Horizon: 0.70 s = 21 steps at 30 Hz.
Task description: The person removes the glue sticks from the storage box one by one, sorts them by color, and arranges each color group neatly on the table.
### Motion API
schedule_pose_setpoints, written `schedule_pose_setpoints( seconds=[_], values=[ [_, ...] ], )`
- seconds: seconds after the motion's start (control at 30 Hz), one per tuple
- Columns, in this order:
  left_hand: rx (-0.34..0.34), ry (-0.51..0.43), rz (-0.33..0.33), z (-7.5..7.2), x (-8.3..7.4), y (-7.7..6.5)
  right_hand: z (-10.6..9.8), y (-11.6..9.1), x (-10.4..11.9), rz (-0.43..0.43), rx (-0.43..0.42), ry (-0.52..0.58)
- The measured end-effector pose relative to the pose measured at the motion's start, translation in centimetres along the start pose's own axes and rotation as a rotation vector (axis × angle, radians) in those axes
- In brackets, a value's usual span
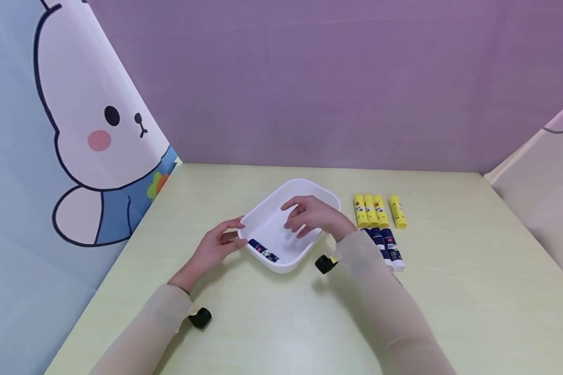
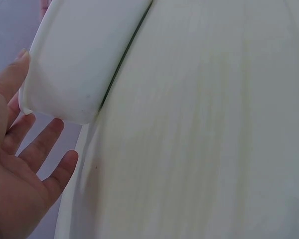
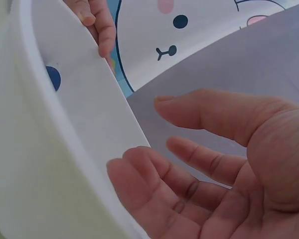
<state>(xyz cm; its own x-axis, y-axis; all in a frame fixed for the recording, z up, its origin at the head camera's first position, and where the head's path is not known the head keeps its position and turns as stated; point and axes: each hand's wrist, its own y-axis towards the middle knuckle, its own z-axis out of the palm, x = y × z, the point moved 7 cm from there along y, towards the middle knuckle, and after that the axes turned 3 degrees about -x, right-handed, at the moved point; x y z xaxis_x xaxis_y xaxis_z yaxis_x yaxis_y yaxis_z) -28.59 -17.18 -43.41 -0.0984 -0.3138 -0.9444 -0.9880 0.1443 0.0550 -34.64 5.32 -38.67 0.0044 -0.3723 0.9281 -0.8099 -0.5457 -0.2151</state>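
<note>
A white plastic tray [image 1: 281, 221] sits on the table, turned at a slant. One navy glue stick [image 1: 262, 250] lies inside it along the near left wall. My left hand [image 1: 217, 244] grips the tray's left end, thumb and fingers spread at the rim; the left wrist view shows them around the tray's corner [image 2: 65, 107]. Over the tray hovers my right hand [image 1: 315, 214], with nothing in it. Its fingers are loosely bent and the thumb [image 3: 204, 109] stands apart from them in the right wrist view, where the stick's round blue end [image 3: 53, 78] shows.
Right of the tray, several yellow glue sticks [image 1: 369, 211] stand in a row, one yellow stick [image 1: 397, 211] slightly apart. Navy glue sticks [image 1: 392, 249] with white ends lie nearer, partly behind the right sleeve [image 1: 380, 281]. A purple backdrop [image 1: 328, 88] rises behind the table [image 1: 272, 323].
</note>
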Motion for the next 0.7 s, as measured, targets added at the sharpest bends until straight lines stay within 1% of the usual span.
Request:
schedule_pose_setpoints(
  seconds=[0.2, 0.43, 0.7],
  values=[
    [0.001, -0.002, 0.0, 0.2, 0.1, 0.1, 1.5, 0.9, -0.2, 0.041, 0.04, -0.022],
    [0.005, 0.0, -0.003, 0.2, 0.1, 0.3, 3.1, 1.9, -0.6, 0.074, 0.116, -0.018],
    [0.012, 0.002, -0.024, 0.2, 0.5, 0.5, 4.8, 2.4, -1.6, 0.172, 0.197, -0.016]
  ],
)
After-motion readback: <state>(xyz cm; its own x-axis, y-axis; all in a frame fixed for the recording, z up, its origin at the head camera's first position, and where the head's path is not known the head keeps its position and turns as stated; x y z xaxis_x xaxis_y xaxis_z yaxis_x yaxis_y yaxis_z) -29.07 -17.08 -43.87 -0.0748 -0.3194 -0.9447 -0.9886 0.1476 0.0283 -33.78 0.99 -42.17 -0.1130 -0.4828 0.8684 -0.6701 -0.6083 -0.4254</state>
